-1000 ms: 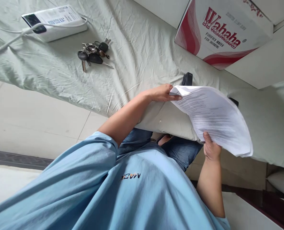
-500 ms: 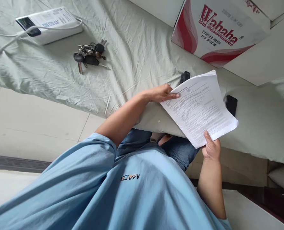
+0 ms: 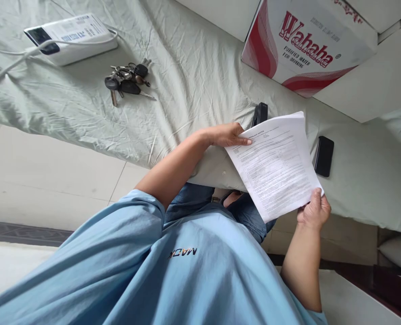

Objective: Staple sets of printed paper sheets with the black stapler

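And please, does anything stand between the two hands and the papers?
Nothing visible does. The left hand holds the papers directly near their upper left corner, and the right hand at the lower right corner. The black phone lies beside the papers, not in between.

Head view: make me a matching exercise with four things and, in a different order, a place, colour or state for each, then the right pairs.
1. printed sheets
2. bunch of keys
3. black smartphone
4. Wahaha carton

A. lying just right of the paper in the picture
B. red and white, with lettering
C. held by left hand and right hand
D. on the cloth, left of both hands in the picture

Pairs: 1-C, 2-D, 3-A, 4-B.
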`<control>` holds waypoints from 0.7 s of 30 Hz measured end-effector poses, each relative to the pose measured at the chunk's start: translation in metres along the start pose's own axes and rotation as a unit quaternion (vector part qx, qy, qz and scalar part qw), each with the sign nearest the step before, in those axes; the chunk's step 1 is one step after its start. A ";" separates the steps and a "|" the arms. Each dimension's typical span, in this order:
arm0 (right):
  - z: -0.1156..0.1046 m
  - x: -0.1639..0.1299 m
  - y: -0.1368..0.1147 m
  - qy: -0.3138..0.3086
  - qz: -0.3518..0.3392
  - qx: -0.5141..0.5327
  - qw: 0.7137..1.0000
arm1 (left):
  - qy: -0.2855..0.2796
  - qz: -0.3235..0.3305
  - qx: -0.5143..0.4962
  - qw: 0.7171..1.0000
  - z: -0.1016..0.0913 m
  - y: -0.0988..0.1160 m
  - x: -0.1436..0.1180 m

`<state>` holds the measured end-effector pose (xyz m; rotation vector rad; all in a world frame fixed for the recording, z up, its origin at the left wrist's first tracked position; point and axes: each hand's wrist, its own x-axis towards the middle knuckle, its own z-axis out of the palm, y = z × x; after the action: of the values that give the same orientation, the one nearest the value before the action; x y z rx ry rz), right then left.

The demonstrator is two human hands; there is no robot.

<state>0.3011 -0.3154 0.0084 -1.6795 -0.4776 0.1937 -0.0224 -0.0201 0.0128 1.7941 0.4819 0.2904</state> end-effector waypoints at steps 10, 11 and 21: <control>-0.007 -0.007 0.007 0.008 0.020 -0.007 1.000 | -0.012 -0.006 0.006 1.000 -0.001 -0.003 0.000; -0.009 -0.005 0.009 -0.004 0.018 -0.020 1.000 | -0.013 -0.009 0.006 1.000 -0.001 -0.002 0.000; -0.020 -0.016 0.008 -0.052 -0.030 -0.153 0.986 | -0.025 -0.069 0.042 0.996 -0.001 0.027 -0.007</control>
<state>0.2961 -0.3413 0.0017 -1.9573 -0.6624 0.1713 -0.0245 -0.0284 0.0398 1.8346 0.5868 0.1310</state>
